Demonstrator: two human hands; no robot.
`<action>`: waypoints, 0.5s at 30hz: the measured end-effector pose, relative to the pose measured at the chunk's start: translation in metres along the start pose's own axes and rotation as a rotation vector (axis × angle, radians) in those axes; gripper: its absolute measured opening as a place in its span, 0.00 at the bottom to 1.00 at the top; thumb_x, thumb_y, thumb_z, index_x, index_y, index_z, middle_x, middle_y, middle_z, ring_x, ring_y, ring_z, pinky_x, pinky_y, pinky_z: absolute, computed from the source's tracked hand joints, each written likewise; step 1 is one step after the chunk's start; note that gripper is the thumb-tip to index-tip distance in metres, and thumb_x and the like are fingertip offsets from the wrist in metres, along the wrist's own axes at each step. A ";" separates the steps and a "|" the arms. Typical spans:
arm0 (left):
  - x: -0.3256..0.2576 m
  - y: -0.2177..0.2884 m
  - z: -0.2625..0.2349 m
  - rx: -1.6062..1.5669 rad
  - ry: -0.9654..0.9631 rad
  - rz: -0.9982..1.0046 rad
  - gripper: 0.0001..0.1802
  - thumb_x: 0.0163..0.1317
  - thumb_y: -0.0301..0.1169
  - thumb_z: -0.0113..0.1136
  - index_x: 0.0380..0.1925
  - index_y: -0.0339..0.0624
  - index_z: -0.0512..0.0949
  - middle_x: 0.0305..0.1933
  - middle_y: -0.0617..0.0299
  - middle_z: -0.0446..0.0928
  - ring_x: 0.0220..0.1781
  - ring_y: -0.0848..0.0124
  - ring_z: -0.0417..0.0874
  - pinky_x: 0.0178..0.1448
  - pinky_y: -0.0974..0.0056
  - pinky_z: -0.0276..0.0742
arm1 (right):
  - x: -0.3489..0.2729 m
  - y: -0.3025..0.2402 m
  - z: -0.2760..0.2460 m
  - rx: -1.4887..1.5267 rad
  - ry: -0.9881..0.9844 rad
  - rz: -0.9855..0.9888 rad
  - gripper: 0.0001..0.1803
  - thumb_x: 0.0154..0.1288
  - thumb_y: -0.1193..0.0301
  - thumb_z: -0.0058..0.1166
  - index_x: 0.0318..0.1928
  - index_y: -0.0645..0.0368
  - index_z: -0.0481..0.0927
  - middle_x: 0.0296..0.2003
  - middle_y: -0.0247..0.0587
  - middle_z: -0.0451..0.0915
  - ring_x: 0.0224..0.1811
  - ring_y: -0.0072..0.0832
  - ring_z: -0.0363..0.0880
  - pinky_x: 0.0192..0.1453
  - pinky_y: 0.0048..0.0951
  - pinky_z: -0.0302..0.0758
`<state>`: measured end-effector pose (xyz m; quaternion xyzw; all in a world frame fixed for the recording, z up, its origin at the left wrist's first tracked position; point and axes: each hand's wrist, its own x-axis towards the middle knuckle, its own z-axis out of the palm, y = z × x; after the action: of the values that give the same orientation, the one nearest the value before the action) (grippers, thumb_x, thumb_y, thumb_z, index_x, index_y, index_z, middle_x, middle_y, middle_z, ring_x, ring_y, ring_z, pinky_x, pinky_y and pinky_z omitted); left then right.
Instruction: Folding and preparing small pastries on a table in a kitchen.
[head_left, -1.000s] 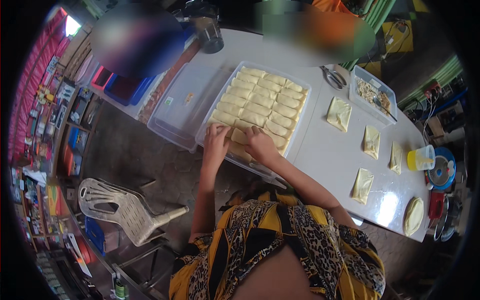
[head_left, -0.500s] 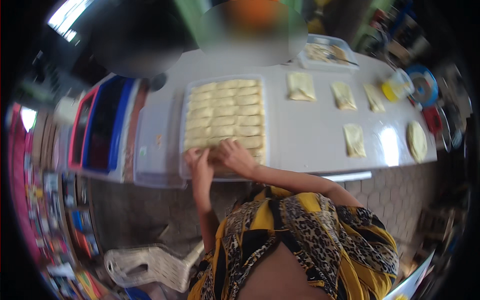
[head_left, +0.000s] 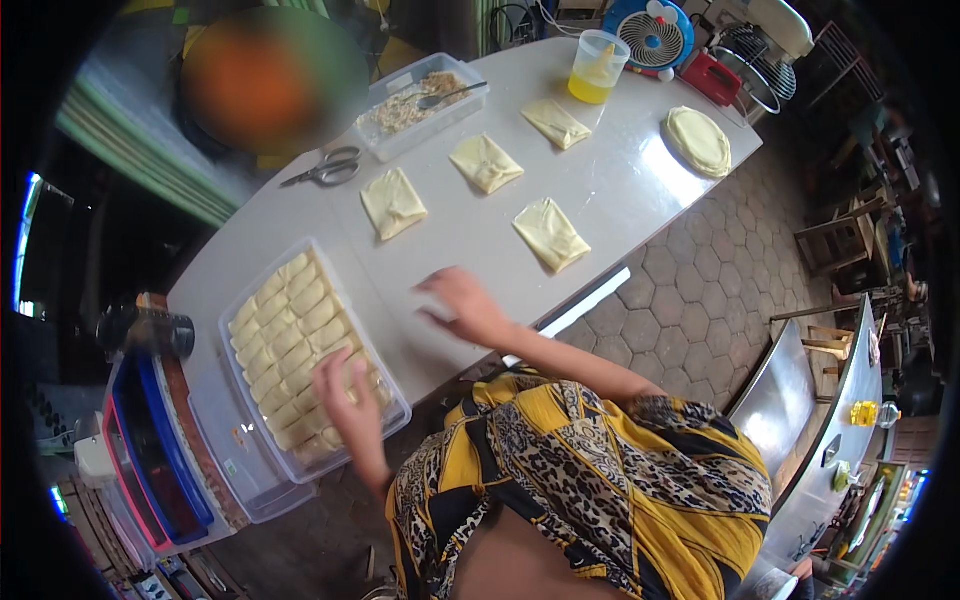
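Note:
Pale filled dough rolls (head_left: 290, 335) lie packed in rows in a clear plastic container (head_left: 400, 412) at the left of the table. Over its near right part is my left hand (head_left: 350, 400), fingers apart and holding nothing; whether they touch the rolls I cannot tell. My right hand (head_left: 468, 308) hangs over the table to the right of the container, open, with its fingers spread toward the left. Beyond it lie several folded dough parcels, the nearest one (head_left: 551, 235) at its upper right and another (head_left: 393, 203) farther left.
A box of shredded filling (head_left: 410, 105) with a utensil stands at the back beside scissors (head_left: 337, 167). Farther right are a cup of yellow liquid (head_left: 592, 80), a stack of dough sheets (head_left: 698, 142) and a blue fan (head_left: 655, 38). Coloured trays (head_left: 165, 450) sit left.
The view has swung toward the right. Both hands were together at the container's near edge; now they are apart, the right hand off to the right over the table.

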<state>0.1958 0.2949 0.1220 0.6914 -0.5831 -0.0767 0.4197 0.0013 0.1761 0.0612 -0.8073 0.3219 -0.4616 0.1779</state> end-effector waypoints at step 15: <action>0.012 0.109 0.269 -0.022 -0.573 0.381 0.21 0.55 0.30 0.64 0.48 0.39 0.71 0.49 0.55 0.69 0.52 0.58 0.72 0.56 0.56 0.71 | -0.058 0.159 -0.198 -0.170 -0.405 -0.030 0.15 0.58 0.75 0.55 0.47 0.56 0.77 0.46 0.36 0.79 0.51 0.35 0.76 0.57 0.36 0.70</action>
<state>-0.0416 0.1556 0.0284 0.5158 -0.7949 -0.1946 0.2532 -0.2469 0.1019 0.0333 -0.9004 0.3053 -0.2638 0.1631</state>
